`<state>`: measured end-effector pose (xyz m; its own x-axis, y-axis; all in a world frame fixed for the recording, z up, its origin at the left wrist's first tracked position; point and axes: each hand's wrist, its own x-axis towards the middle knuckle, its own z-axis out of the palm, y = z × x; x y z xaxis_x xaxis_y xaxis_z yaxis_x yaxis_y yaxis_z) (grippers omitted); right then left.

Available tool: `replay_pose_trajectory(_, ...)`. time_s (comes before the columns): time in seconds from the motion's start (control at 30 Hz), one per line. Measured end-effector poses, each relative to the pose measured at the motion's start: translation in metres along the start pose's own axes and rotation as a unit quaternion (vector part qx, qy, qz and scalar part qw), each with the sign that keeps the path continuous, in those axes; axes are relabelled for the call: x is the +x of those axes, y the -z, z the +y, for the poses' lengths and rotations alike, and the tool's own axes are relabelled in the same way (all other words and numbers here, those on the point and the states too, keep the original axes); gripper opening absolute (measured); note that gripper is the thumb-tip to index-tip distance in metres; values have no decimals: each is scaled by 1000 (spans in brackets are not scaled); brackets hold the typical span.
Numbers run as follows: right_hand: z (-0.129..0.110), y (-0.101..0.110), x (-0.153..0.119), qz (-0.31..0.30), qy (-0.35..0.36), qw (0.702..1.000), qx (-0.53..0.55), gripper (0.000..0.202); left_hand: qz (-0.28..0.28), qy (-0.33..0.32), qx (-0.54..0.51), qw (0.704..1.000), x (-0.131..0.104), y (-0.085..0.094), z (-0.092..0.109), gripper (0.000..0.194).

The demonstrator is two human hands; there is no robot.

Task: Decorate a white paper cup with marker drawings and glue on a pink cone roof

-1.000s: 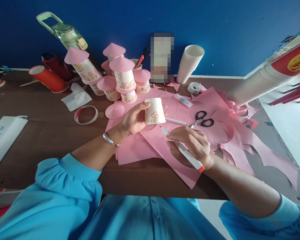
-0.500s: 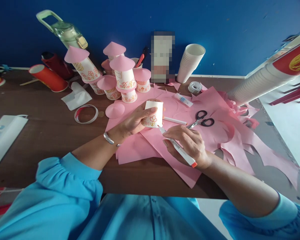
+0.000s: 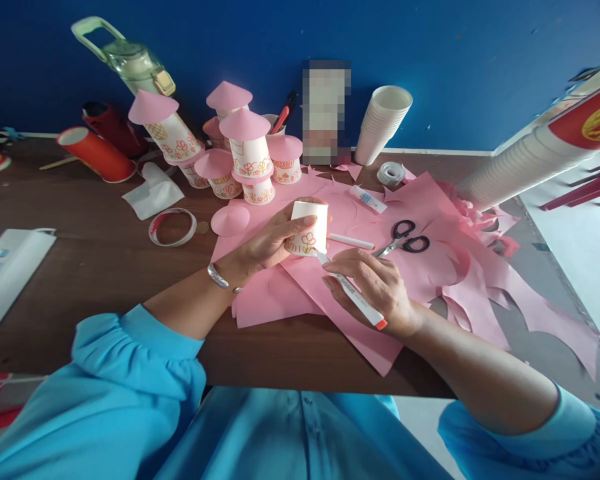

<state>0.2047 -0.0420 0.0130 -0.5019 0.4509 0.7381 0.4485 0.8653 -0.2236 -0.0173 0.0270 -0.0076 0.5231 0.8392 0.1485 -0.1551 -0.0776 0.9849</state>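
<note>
My left hand (image 3: 275, 237) is wrapped round a white paper cup (image 3: 310, 223), thumb on its near side. Orange and yellow flowers are drawn along the cup's lower part. In my right hand (image 3: 375, 287) is a white marker (image 3: 355, 297) with an orange end, its tip at the cup's lower right edge. Under and beyond both hands lie pink paper sheets (image 3: 275, 300). A second white pen (image 3: 353, 241) rests on the paper just right of the cup, with black-handled scissors (image 3: 403, 237) farther right.
Decorated cups with pink cone roofs (image 3: 245, 127) stand behind my left hand. Around are a tape roll (image 3: 173, 227), a pink cone (image 3: 230, 221), a glue stick (image 3: 369, 199), stacked white cups (image 3: 383, 127), a red cup (image 3: 97, 155) and a power strip (image 3: 10, 280).
The cup has shifted very slightly right in my left hand. The marker's orange end has moved a little up and to the left with my right hand.
</note>
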Motion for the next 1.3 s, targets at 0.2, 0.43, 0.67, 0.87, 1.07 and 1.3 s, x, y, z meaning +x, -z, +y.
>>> replay_pose_trajectory(0.2,-4,3,4,-14,8,1000,9,14,16,47,-93,994,0,-9,9,44)
replay_pose_trajectory(0.43,-4,6,4,7,8,1000,14,17,30,63,-122,990,1,-6,4,46)
replay_pose_trajectory(0.67,0,2,2,2,-3,1000,18,18,16,18,-89,996,0,0,-2,47)
replay_pose_trajectory(0.87,-3,3,4,-7,0,1000,7,15,13,54,-159,986,0,-4,-4,57)
replay_pose_trajectory(1.07,-5,6,3,6,2,1000,26,19,20,58,-182,981,1,-2,-6,62)
replay_pose_trajectory(1.3,-1,5,2,1,-9,1000,17,18,7,42,-184,982,1,-4,-2,60)
